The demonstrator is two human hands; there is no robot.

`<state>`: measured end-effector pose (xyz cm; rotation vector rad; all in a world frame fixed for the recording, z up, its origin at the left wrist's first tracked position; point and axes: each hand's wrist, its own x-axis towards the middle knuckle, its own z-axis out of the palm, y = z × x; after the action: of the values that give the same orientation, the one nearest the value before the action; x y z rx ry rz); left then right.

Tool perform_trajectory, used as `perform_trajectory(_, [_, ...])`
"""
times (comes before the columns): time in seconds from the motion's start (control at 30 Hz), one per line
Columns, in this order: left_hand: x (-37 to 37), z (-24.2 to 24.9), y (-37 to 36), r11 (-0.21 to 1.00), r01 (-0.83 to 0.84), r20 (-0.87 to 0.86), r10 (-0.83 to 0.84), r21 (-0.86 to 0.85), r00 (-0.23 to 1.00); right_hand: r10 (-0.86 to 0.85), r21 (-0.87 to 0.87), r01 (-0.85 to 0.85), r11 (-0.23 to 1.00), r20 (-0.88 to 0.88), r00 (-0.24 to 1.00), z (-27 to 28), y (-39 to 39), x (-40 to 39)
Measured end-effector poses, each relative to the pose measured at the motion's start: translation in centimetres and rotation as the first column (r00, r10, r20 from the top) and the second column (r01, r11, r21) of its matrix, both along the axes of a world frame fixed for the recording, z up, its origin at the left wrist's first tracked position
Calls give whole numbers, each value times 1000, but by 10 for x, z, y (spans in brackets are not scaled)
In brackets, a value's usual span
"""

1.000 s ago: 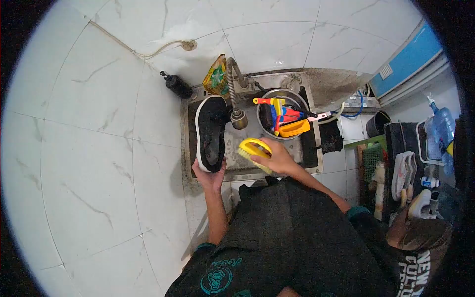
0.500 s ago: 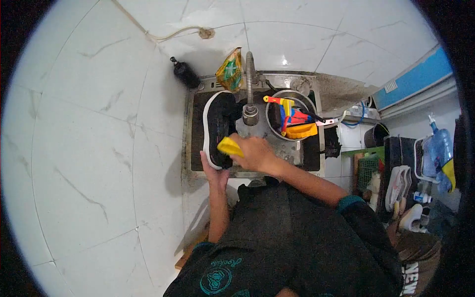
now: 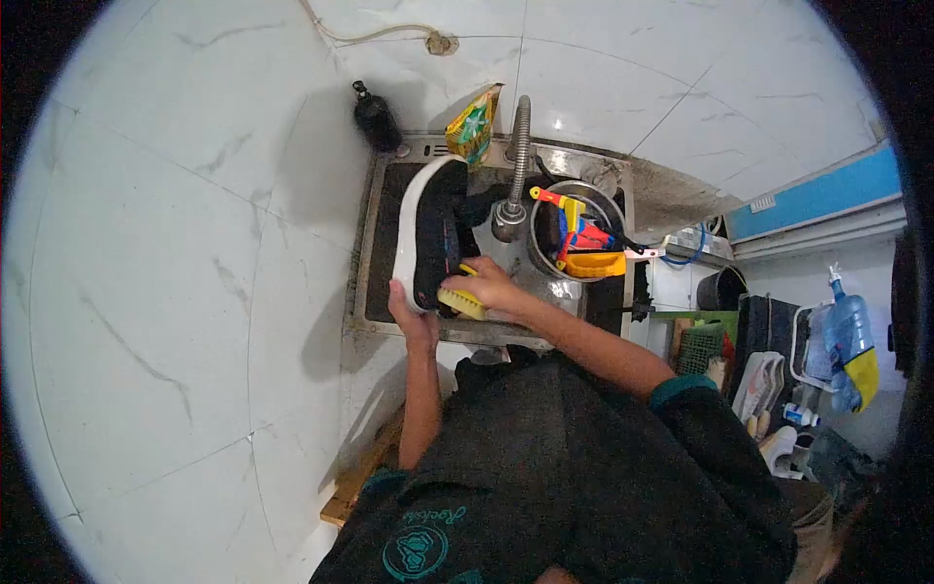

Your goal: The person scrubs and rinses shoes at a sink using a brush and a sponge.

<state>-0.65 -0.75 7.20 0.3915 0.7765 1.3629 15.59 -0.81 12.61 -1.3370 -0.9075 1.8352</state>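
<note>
A black shoe (image 3: pixel 438 229) with a thick white sole is held over the left part of the sink (image 3: pixel 377 219), toe pointing toward the back wall. My left hand (image 3: pixel 414 319) grips its heel end from below. In my right hand (image 3: pixel 496 290) is a yellow scrub brush (image 3: pixel 462 303), its bristles showing beside the shoe's heel end. The fingers wrap over the brush's back. Right of the shoe hangs the flexible metal faucet (image 3: pixel 522 146), its head low over the basin.
A metal bowl (image 3: pixel 619 209) holding several colourful brushes and an orange scoop (image 3: pixel 595 265) sits at the sink's right. Behind stand a black bottle (image 3: pixel 377 122) and a yellow-green pouch (image 3: pixel 474 127). Shoes (image 3: pixel 759 384) and a blue plastic bottle (image 3: pixel 849 316) are farther right.
The shoe has tilted, showing more of its sole's side. My right hand has turned the brush, bringing its bristles into view, and moved slightly right of the shoe. The camera view has shifted.
</note>
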Motion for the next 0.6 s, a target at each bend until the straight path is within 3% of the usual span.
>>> perform_trajectory(0.1, [-1,0,8,1000,-18,53,17,4,998,127,55,-140,989,190,973,-10,5,7])
perform_trajectory(0.13, [4,7,3,1000,-19,54,20,-12,998,179,205,-250,946,312,933,17,10,19])
perform_trajectory(0.23, [19,9,3,999,-40,42,42,-28,998,-222,492,-132,861,595,772,35,17,4])
perform_trajectory(0.27, [22,17,1,999,-29,65,31,-44,997,-428,556,56,830,567,704,47,17,-11])
perform_trajectory(0.37, [17,10,2,1000,-14,90,16,-20,996,-242,422,-127,898,713,658,54,20,-22])
perform_trajectory(0.5, [18,10,-6,997,28,162,-15,-75,987,-32,371,-408,835,771,636,52,34,-4])
perform_trajectory(0.53, [22,9,-6,996,17,135,-5,-82,991,-216,409,-211,888,775,594,46,40,-10])
perform_trajectory(0.57, [25,9,-5,996,4,107,5,-86,994,-169,396,-264,879,779,604,44,35,-12])
perform_trajectory(0.6, [16,8,0,978,-7,85,25,-209,996,-123,387,-318,866,780,614,43,27,-15])
